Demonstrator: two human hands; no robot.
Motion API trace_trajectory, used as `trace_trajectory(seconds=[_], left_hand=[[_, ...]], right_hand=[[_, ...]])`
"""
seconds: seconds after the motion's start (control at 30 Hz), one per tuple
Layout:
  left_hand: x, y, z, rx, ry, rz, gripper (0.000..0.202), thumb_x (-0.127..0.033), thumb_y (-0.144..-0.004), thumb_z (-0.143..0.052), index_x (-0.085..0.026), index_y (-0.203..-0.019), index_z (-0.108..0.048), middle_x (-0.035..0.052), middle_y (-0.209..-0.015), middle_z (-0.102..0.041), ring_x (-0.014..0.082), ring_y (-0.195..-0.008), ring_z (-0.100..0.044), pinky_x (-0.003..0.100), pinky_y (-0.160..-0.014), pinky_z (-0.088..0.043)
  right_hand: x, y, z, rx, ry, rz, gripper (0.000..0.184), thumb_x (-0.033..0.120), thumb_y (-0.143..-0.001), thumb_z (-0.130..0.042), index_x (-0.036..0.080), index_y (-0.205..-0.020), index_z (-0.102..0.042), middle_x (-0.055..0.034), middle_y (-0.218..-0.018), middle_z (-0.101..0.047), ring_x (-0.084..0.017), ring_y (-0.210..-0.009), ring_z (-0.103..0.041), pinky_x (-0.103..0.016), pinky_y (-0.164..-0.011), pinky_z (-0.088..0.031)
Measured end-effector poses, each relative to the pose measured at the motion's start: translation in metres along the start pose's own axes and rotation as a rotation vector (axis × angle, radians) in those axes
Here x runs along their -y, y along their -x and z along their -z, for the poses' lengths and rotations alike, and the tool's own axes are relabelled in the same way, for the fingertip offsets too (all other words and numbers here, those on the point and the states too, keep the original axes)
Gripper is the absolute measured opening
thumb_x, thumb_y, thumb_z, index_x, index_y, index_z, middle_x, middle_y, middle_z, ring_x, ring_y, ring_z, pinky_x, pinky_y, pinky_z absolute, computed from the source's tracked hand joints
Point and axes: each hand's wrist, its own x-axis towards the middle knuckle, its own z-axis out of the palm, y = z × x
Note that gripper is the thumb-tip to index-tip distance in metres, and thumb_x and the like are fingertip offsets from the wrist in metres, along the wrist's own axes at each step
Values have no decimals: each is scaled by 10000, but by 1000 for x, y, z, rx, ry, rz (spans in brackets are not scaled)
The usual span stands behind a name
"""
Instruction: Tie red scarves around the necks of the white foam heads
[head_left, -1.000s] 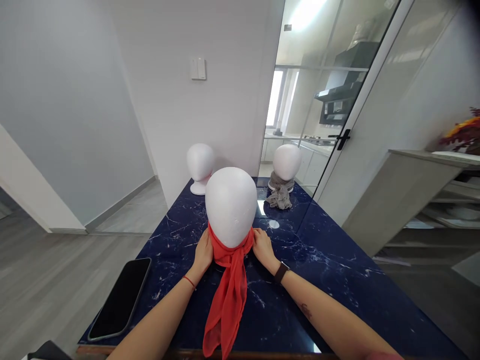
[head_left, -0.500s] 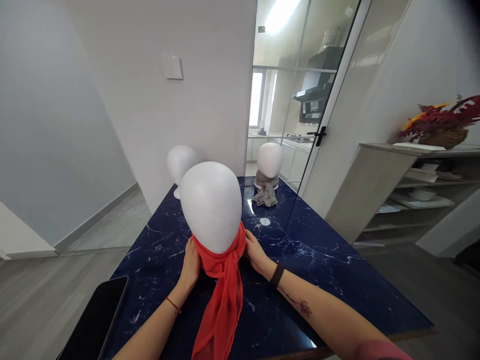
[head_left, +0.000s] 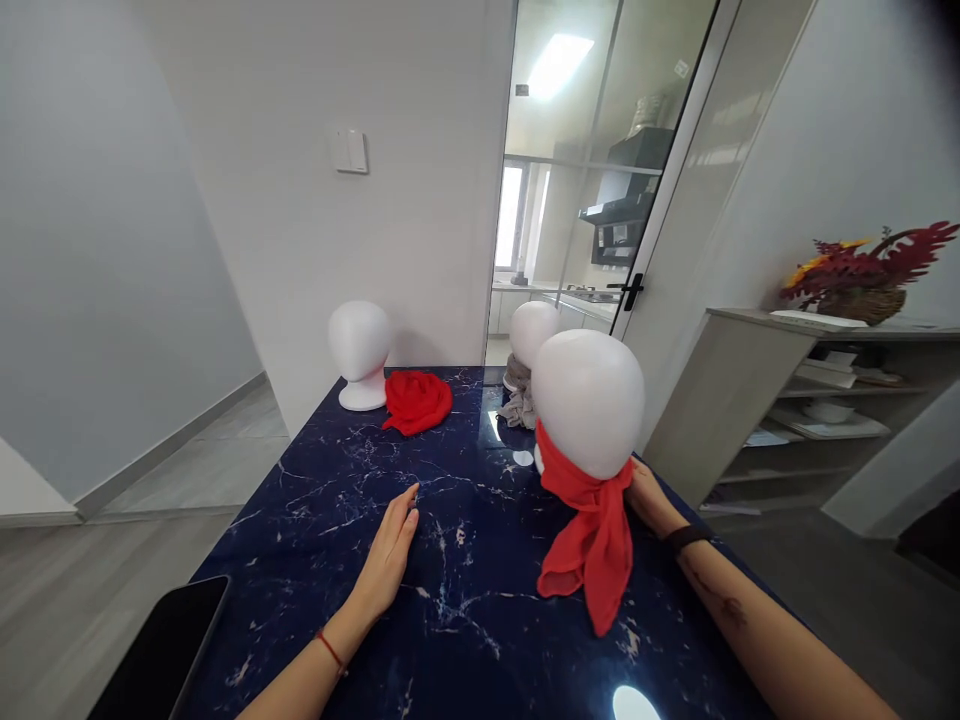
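Observation:
A white foam mannequin head [head_left: 587, 400] stands on the dark blue marble table [head_left: 457, 610], right of the middle. A red scarf [head_left: 592, 525] is tied round its neck, with the tails hanging toward me. My right hand [head_left: 651, 497] is behind the head's right side at the neck, its fingers hidden. My left hand [head_left: 388, 555] lies on the table with fingers stretched out and together, holding nothing, well left of the head.
At the back stand a bare white head [head_left: 361, 350], a crumpled red scarf [head_left: 416, 400] beside it, and another head [head_left: 531, 332] with a grey scarf [head_left: 519, 403]. A black phone [head_left: 161, 660] lies at the near left edge. Shelves [head_left: 817, 400] and a glass door [head_left: 660, 250] are on the right.
The head with the red scarf has moved from the table's middle to the right, along with my right hand. My left hand has let go and now rests on the table. The crumpled red scarf is uncovered.

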Motion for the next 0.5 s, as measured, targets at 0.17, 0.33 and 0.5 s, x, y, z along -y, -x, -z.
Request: trace_trajectory(seconds=[0.17, 0.33, 0.5], left_hand=[[0, 0, 0, 15, -28, 30, 440, -464, -906, -360, -320, -1314, -442, 32, -1358, -467, 203, -1248, -444, 426, -1103, -278], [2, -1, -2, -9, -49, 53, 440, -468, -902, -357, -304, -1297, -459, 41, -1350, -474, 213, -1238, -457, 424, -1089, -308], [4, -2, -3, -6, -89, 83, 446, -480, -894, -354, -308, -1291, -461, 37, -1350, -478, 222, -1240, -456, 429, -1085, -315]], right_hand=[[-1, -47, 45, -66, 134, 58, 417, 388, -529, -725, 179, -886, -681, -108, -902, -717, -246, -780, -653, -378, -720, -541], [-3, -81, 28, -119, 281, 153, 412, 424, -629, -614, 161, -938, -682, -116, -1040, -687, -232, -895, -643, -331, -778, -527], [-7, -107, -3, -185, 539, 135, 417, 340, -771, -443, 110, -1049, -654, -139, -1076, -667, -230, -973, -619, -324, -825, -487]])
